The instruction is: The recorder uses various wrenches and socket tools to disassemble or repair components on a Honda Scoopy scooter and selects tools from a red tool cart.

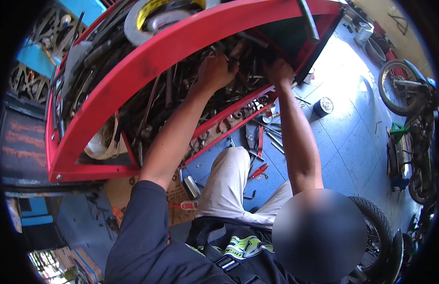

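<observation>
Dark, jumbled metal tools (169,87) lie in the red shelf (101,102); our left hand (217,72) curls among them, our right hand (279,73) near its front-right corner — how open, holding what, we cannot tell.

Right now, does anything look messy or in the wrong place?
Yes, a bit messy: a red-handled tool and silver rods lie scattered on the blue floor beside the red rack. It looks odd because lots of other tools are piled inside the rack.
</observation>
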Tool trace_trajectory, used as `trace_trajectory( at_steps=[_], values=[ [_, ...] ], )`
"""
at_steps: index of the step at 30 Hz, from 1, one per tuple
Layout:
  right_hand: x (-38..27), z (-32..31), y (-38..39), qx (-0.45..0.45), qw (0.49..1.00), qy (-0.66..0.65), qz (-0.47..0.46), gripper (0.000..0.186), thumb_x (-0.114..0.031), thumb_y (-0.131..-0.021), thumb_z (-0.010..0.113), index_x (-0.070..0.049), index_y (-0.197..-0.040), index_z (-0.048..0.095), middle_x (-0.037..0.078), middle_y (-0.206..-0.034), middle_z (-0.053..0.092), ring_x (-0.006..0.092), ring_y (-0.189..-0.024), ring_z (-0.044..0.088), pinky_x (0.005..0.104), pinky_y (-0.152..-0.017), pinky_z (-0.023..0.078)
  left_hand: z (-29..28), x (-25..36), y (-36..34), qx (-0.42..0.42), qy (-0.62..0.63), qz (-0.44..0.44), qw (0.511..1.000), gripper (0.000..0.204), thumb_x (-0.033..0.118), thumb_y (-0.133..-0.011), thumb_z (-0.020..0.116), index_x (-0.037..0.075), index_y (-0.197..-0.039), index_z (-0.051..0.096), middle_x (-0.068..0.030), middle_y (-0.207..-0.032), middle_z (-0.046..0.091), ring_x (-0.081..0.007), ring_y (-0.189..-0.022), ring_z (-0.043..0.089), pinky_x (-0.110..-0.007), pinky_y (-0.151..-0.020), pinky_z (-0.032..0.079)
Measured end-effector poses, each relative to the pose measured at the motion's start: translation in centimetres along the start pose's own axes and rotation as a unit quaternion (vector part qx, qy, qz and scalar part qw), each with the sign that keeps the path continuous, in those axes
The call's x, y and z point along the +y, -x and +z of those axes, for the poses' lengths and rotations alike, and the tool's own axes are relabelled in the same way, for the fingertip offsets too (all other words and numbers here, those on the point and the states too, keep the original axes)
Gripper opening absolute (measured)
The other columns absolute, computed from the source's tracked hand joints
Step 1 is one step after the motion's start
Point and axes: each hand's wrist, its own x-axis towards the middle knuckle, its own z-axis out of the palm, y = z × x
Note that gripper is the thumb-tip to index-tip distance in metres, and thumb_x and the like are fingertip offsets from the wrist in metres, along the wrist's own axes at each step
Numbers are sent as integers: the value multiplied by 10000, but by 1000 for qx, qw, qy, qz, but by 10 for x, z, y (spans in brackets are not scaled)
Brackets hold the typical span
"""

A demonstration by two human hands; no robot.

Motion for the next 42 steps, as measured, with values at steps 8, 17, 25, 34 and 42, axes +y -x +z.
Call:
trace_trajectory(
  at_steps=[8,17,25,34,42],
  values=[
    [2,-2,1,35,999,-37,-2,559,-543,-824,512,-38,-1022,649,249,-997,640,378,-1001,609,457,-871,485,13,0,-37,-45,-199,136,970,285,232,-738,649,-6,-895,635,-220,-816,649,-385,-881,624,-483,-808,485],
    [-1,-5,3,61,996,-64,-22,532,-531,-793,569,-37,-971,659,267,-884,645,408,-902,629,490,-803,505,-57,17,0,-167,-170,-91,967,491,314,-694,710,-24,-1031,596,-258,-1045,608,-359,-1046,578,-462,-879,463],
    [4,0,2,37,998,-36,-28,586,-575,-758,591,-24,-941,668,259,-908,648,391,-919,631,459,-801,515,8,9,-83,25,-65,161,985,722,375,-719,711,9,-1268,419,-266,-1292,403,-360,-1210,431,-476,-947,406],
    [0,-8,6,40,996,-76,-11,563,-548,-757,611,-5,-889,676,266,-873,647,385,-886,640,459,-789,519,16,7,-135,59,-129,114,983,584,354,-735,696,-2,-1159,511,-246,-1151,516,-341,-1036,557,-441,-856,464],
    [8,7,0,74,995,-64,-32,517,-516,-766,613,-5,-805,677,253,-791,650,379,-832,650,463,-740,530,10,1,-116,-13,-135,51,989,501,301,-769,671,-11,-1129,515,-221,-1094,540,-310,-982,569,-411,-831,466]
  ],
)
